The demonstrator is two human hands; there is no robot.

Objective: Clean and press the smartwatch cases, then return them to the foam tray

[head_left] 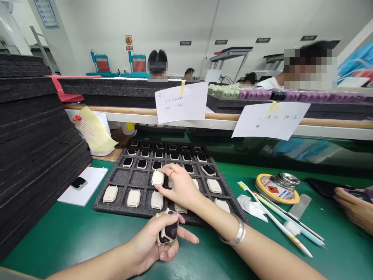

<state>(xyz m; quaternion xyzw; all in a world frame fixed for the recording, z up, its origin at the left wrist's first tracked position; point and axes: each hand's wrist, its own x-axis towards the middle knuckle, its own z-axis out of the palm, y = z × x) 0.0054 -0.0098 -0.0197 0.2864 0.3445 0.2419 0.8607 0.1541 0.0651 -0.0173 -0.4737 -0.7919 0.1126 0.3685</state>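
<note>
My left hand (159,237) is closed around what look like two smartwatch bodies (171,230), cream-framed with dark screens, held together in front of the tray's near edge. Over the black foam tray (119,177) reaches my right hand (182,184), with a silver bracelet at the wrist. Its thumb and forefinger pinch a cream smartwatch body (157,178), back side up, at a compartment in the second row from the front. More cream bodies (133,198) lie face down in the nearest rows. Dark-screened ones (142,164) sit face up in the rows behind.
Tall stacked black foam trays (26,155) border the left side, beside a watch body (78,183) on white paper (91,188). To the right lie a toothbrush (279,225), a yellow tape roll (276,188) and crumpled tissue (252,207). Another person's hand (354,210) is at far right.
</note>
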